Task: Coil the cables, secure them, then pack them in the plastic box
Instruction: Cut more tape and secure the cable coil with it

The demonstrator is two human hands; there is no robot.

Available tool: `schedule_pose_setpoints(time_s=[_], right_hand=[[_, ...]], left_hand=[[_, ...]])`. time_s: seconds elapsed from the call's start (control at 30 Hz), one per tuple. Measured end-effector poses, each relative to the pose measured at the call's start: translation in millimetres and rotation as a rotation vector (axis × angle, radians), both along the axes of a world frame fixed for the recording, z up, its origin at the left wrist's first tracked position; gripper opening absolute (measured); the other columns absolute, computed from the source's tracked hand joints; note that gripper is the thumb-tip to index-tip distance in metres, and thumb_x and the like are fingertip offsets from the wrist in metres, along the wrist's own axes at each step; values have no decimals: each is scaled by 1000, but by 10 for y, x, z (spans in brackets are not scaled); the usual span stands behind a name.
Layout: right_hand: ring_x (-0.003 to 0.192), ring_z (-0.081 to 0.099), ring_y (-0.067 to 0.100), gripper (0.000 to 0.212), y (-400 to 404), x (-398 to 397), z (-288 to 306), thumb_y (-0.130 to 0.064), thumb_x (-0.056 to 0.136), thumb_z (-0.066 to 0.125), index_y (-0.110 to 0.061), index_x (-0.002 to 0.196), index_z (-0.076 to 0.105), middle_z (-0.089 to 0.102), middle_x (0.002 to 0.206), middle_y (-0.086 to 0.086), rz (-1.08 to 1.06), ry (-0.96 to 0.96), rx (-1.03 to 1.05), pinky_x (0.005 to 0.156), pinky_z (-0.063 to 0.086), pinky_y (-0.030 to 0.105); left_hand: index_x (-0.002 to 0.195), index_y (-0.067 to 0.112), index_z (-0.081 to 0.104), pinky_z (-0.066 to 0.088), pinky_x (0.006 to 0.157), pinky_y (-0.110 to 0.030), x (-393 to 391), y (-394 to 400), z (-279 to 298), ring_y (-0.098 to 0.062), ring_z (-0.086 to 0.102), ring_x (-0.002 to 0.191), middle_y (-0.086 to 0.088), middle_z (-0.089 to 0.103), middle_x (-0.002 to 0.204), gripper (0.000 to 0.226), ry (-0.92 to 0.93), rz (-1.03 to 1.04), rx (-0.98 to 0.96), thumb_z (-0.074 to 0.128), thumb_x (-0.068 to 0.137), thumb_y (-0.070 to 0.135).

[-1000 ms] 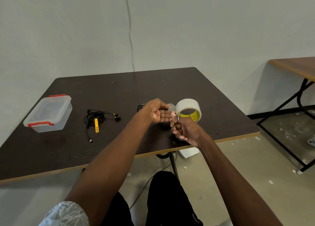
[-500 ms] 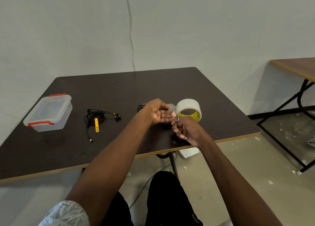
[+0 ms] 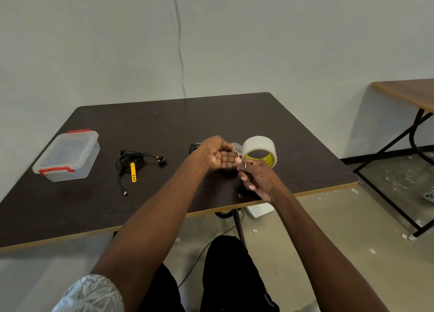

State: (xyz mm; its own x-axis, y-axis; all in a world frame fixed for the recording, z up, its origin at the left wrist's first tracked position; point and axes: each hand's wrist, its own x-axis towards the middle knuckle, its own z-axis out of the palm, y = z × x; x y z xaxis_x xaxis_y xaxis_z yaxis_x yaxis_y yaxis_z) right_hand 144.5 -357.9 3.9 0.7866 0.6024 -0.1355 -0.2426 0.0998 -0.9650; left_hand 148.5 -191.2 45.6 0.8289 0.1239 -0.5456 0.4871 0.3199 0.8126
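- Where the dark table (image 3: 164,128) reaches toward the left of the frame, a clear plastic box (image 3: 67,155) sits with its lid on and red clips at its near and far ends.
- Just right of the box, still left of centre, a loose black earphone cable (image 3: 131,161) lies in a tangle on the table, its earbuds (image 3: 160,160) trailing to the right and a plug end (image 3: 125,192) trailing toward the near edge.
- A yellow strap (image 3: 133,172) lies across the near part of that tangle.
- At centre frame the left hand (image 3: 217,155) is raised palm-up, fingers curled inward, pinching the free end of a strip of clear tape (image 3: 235,148).
- Behind the left wrist a small dark coil (image 3: 194,146) shows on the table, mostly hidden; what it is cannot be told.
- Just right of centre the right hand (image 3: 256,177) meets the left fingertips, its fingers curled around small scissors (image 3: 243,164), of which only a metal loop and thin blades show.
- Touching the hands on the far right side, a roll of clear tape (image 3: 259,150) stands on edge with a yellow label inside its core.
- At the right edge of the frame a second wooden table (image 3: 408,92) stands on black legs over a speckled floor (image 3: 340,229).
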Motion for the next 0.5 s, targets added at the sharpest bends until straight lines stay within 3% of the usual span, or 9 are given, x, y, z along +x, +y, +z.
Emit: schedule_pose_setpoints(time_s=[0.1,0.27,0.4,0.5], right_hand=[[38,35,9,22,10,-36,-2,-24,93,64,-5,81,63,49,58,5,-31,8,57,35,25,19],[36,31,11,35,3,-29,6,-35,95,59,-5,78,58,46,59,8,-8,9,-3,37,22,20],[35,32,12,46,-29,-67,29,-49,94,54,-8,74,58,50,56,8,115,31,-110,37,20,21],[36,33,13,49,-17,-94,36,-55,92,54,-10,73,59,51,57,8,105,-3,-128,40,19,22]], left_hand=[[92,-1,60,53,84,-42,2,-3,-12,-28,67,83,-19,68,93,11,-2,6,1,51,93,5],[89,-3,60,59,59,-40,-16,-28,-20,-28,71,66,-19,71,76,12,1,16,6,51,93,3],[86,-1,58,53,80,-42,-3,-30,-39,-27,67,75,-17,70,67,15,-9,20,20,48,95,5],[85,0,57,52,84,-42,-4,-23,-29,-27,66,78,-18,69,78,14,-11,13,21,48,95,4]])
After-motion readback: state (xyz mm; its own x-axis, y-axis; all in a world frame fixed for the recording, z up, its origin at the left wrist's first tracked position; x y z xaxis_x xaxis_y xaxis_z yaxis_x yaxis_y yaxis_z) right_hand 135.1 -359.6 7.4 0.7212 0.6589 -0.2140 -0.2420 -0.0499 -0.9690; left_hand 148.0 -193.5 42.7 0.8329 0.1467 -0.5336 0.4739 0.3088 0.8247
